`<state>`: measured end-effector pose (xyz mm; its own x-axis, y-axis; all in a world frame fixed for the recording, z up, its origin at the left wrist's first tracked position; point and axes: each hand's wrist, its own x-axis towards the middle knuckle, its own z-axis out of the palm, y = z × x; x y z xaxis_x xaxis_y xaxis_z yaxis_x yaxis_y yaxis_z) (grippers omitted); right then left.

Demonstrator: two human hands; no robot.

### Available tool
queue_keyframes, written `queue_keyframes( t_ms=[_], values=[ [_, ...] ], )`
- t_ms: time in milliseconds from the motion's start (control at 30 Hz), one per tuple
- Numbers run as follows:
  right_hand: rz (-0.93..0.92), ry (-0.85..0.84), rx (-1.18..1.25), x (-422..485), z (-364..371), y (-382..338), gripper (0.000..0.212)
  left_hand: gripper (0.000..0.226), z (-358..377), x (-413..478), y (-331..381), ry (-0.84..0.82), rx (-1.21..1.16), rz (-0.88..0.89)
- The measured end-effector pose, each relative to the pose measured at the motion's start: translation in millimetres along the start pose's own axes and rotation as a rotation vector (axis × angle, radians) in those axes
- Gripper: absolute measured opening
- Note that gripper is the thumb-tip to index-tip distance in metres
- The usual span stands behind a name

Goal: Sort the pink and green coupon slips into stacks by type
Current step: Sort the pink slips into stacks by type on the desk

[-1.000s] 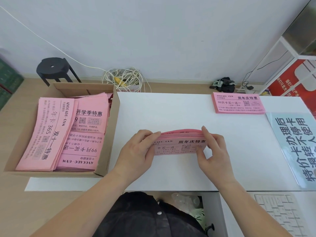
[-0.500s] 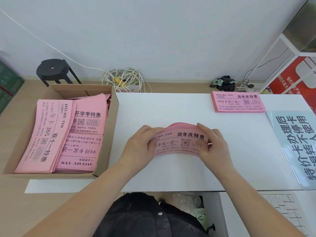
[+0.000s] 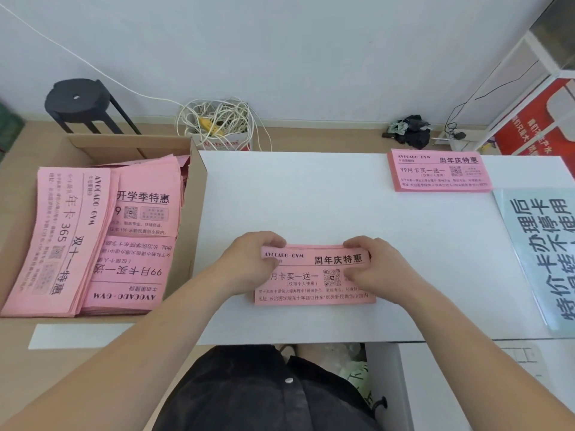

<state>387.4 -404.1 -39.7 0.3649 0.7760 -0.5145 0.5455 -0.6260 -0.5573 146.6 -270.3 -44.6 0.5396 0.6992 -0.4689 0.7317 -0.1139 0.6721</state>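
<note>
Low in the middle of the frame, the pink slip bundle [image 3: 314, 281] lies flat on the bench [image 3: 311, 197], with the left hand [image 3: 249, 262] and right hand [image 3: 373, 269] each clamped on one end. The risk: uneven squeezing could fan the loose slips out of square, so they land ragged on the matching stack [image 3: 438, 171] at upper right.

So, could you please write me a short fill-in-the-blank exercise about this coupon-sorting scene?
The left hand and right hand grip a bundle of slips whose colour is ____.
The loose slips lie in a box made of ____.
The finished stack lies on the white table at its far ____ corner.
Missing words: pink; cardboard; right.
</note>
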Motion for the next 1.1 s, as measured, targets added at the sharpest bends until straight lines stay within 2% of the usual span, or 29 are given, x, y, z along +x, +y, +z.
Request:
queue_keyframes(
  t_ms=[100,200,333,433,633,867,1000,1100],
  values=[
    [0.039,-0.055,-0.070,3,-4,-7,0.053,0.032,-3,2,3,-0.029,0.106,-0.022],
    [0.016,-0.037,-0.296,-1,-2,-15,0.064,0.034,0,-2,4,0.044,0.342,0.028],
    [-0.060,0.048,-0.498,-4,1,-23,0.074,0.067,6,-4,3,0.055,0.477,0.099],
    [-0.076,0.055,-0.529,-5,5,-25,0.071,0.074,7,-2,3,0.035,0.508,0.139],
    [-0.113,0.040,-0.535,-7,10,-27,0.065,0.066,9,-1,4,-0.012,0.587,0.235],
    [-0.092,0.018,-0.496,-6,8,-28,0.067,0.066,2,8,14,-0.073,0.635,0.210],
    [-0.078,-0.035,-0.512,2,3,-34,0.071,0.067,1,17,25,-0.135,0.650,0.127],
    [-0.114,-0.008,-0.543,4,3,-36,0.070,0.065,3,17,29,-0.133,0.664,0.128]
  ],
)
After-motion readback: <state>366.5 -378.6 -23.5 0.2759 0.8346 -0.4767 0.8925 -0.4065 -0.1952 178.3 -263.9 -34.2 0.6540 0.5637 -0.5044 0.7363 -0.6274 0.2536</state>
